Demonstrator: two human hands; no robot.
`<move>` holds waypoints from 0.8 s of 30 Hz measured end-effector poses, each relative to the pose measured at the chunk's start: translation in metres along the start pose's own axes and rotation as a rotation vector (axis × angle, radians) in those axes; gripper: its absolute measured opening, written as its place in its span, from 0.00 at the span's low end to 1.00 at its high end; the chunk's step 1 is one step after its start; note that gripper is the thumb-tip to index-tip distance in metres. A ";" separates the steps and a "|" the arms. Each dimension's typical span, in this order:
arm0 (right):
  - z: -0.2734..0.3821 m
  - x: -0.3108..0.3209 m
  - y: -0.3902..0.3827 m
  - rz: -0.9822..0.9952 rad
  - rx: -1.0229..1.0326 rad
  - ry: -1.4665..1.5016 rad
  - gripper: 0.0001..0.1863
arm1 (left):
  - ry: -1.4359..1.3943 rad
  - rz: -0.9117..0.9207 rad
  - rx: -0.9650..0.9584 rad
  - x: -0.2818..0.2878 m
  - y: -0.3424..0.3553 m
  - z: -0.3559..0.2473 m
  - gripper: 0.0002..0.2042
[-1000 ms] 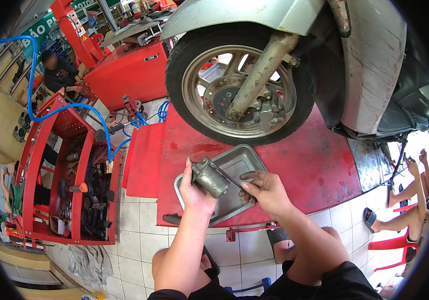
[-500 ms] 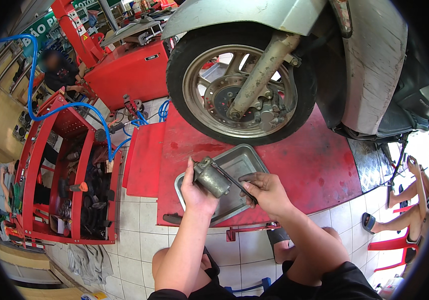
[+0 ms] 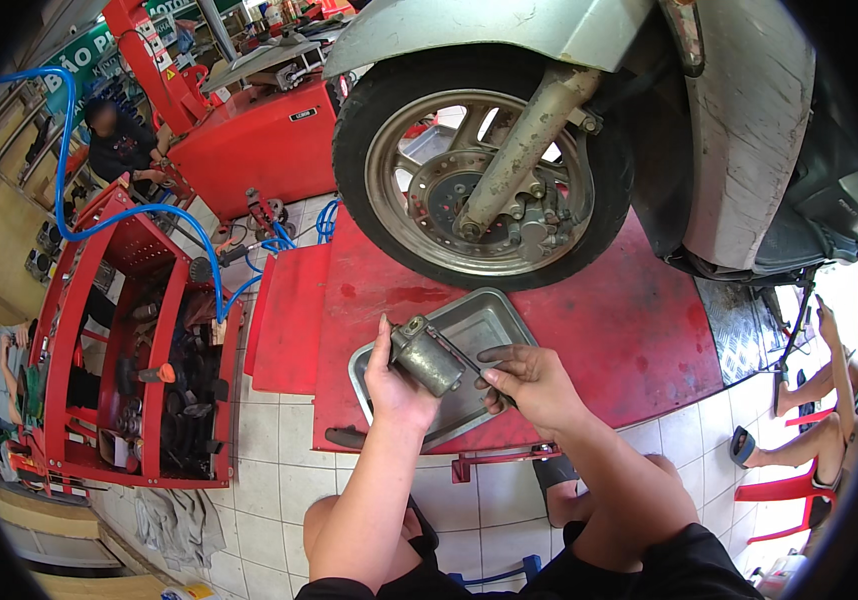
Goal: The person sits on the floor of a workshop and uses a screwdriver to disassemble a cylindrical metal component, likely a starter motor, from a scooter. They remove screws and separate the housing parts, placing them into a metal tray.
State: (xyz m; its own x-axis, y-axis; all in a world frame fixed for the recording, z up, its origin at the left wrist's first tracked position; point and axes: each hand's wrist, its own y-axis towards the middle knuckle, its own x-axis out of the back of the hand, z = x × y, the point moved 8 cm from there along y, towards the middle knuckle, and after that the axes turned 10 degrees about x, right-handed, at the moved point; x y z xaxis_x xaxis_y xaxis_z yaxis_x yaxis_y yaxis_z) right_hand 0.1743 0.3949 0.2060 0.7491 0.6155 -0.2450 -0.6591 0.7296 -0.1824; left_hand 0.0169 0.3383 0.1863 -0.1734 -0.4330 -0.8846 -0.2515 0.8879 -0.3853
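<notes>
A dull grey cylindrical metal part [image 3: 429, 363] was gripped by the left hand [image 3: 395, 392], above a rectangular silver metal tray [image 3: 501, 318] at the near edge of a flat red platform [image 3: 629, 360]. The right hand [image 3: 532, 388] pinched a thin dark rod [image 3: 466, 358]. A green sign [image 3: 77, 68] bore white lettering.

Grey cloth [image 3: 181, 528] beside red tool cart [image 3: 153, 430]

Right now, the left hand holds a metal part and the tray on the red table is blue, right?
Not quite: the head view shows the tray is grey, not blue. It is on the red table, and the left hand holds a metal part.
</notes>
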 end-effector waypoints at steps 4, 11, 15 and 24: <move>0.001 -0.007 -0.003 0.015 0.019 0.042 0.17 | -0.013 0.006 -0.026 -0.001 -0.002 -0.002 0.23; -0.009 -0.012 -0.006 0.142 -0.109 0.310 0.19 | 0.013 0.063 0.017 -0.005 -0.004 0.005 0.25; -0.003 -0.013 -0.007 0.093 -0.107 0.304 0.22 | 0.026 0.040 -0.014 -0.003 -0.002 0.002 0.26; 0.010 0.001 -0.010 0.011 0.090 -0.341 0.18 | -0.053 0.052 -0.173 0.001 -0.008 -0.040 0.23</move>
State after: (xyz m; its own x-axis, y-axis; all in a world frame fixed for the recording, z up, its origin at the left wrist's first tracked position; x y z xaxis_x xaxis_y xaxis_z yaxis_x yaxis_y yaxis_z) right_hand 0.1822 0.3915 0.2172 0.7311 0.6766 0.0880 -0.6702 0.7363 -0.0935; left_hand -0.0197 0.3251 0.1994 -0.1410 -0.3744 -0.9165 -0.4041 0.8669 -0.2920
